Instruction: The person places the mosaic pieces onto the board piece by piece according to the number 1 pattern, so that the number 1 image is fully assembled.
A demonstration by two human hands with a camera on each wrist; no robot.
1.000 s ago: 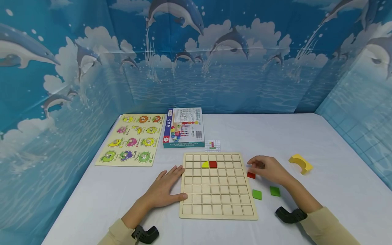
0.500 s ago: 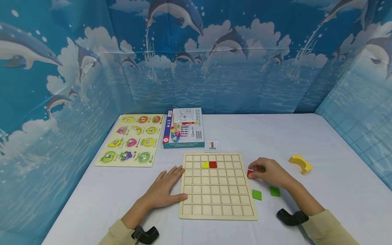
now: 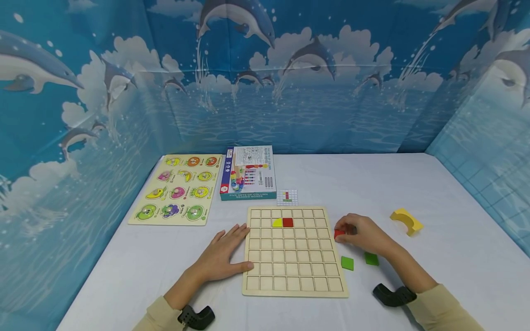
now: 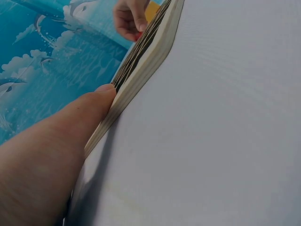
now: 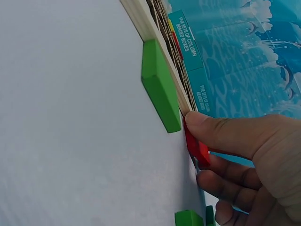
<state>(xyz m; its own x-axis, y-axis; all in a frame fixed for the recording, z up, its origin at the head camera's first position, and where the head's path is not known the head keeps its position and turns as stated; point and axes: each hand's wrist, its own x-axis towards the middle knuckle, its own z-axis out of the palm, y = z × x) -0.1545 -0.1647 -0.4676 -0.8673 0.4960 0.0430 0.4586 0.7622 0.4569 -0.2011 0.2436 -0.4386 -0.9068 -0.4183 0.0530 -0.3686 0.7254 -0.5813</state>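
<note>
My right hand [image 3: 364, 233] pinches a red square tile [image 3: 339, 234] between thumb and fingers, just off the right edge of the wooden grid board [image 3: 295, 294]. The right wrist view shows the thumb on one side of this red tile [image 5: 195, 143], fingers curled on the other. My left hand [image 3: 223, 255] lies with fingers spread along the board's left edge, thumb tip over the rim. On the board, a yellow quarter-round tile [image 3: 277, 223] sits beside another red tile [image 3: 287, 222] in the second row. Two green tiles [image 3: 347, 263] lie near the right hand.
Behind the board lies a small printed card [image 3: 287, 197] showing a coloured pattern. A cardboard box [image 3: 248, 172] and a fruit puzzle board [image 3: 175, 191] are at the back left. A yellow arch block [image 3: 407, 221] lies to the right of my right hand.
My right hand has come down slightly and its thumb and fingers have closed on the red tile beside the board. The left hand has stayed in place.
</note>
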